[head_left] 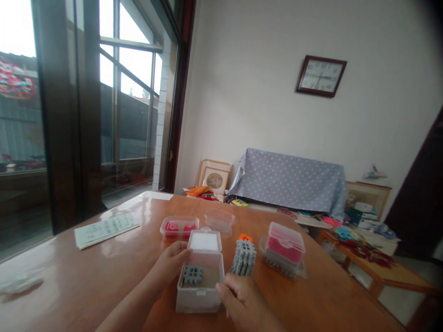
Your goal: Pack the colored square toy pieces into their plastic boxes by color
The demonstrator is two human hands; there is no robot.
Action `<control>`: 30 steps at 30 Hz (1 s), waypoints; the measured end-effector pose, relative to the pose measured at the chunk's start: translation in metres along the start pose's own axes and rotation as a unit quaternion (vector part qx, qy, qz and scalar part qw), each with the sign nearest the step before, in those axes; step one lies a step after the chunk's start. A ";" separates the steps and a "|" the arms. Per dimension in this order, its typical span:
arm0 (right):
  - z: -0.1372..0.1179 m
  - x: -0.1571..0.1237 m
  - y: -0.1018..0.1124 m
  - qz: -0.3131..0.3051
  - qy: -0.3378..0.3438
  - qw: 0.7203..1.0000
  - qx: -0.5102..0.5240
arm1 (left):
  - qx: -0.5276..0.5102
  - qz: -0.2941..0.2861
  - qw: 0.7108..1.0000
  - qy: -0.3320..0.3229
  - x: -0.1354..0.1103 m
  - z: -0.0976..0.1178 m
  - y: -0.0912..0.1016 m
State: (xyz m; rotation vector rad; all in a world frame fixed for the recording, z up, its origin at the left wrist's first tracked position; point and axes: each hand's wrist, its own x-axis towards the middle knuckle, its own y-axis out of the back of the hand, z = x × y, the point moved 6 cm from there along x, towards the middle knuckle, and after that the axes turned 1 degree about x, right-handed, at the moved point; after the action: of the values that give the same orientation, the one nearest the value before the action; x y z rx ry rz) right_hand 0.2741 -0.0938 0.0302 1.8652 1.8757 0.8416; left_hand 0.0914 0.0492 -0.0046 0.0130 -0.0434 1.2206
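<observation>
In front of me a small white plastic box (198,302) stands on the table with its hinged lid (205,241) tipped back. Inside it, on a brownish bottom, lies a grey notched plastic block (193,274). My left hand (175,259) grips the box's back left corner by the lid hinge, fingers bent. At the front right side my right hand (241,297) is closed, its thumb against the box's rim; its other fingers are partly hidden. Just beyond that hand is a stack of similar grey blocks (243,258), with an orange piece (245,238) on top.
A clear tub with red contents (180,228) and a clear empty container (219,222) sit behind the box. Toward the right stands a lidded box with red contents (284,244) on another container. Papers (106,229) lie left on the wooden table (311,299); crumpled plastic (20,282) is far left.
</observation>
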 end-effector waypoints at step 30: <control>0.011 -0.019 -0.001 -0.140 -0.095 0.965 0.202 | 0.025 -0.011 0.999 0.041 -0.016 0.009 -0.010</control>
State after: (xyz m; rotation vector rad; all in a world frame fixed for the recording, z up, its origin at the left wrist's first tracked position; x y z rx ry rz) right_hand 0.2814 -0.1112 0.0184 1.7532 2.2338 0.1872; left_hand 0.0955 0.0303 0.0042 0.0075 0.0585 1.1994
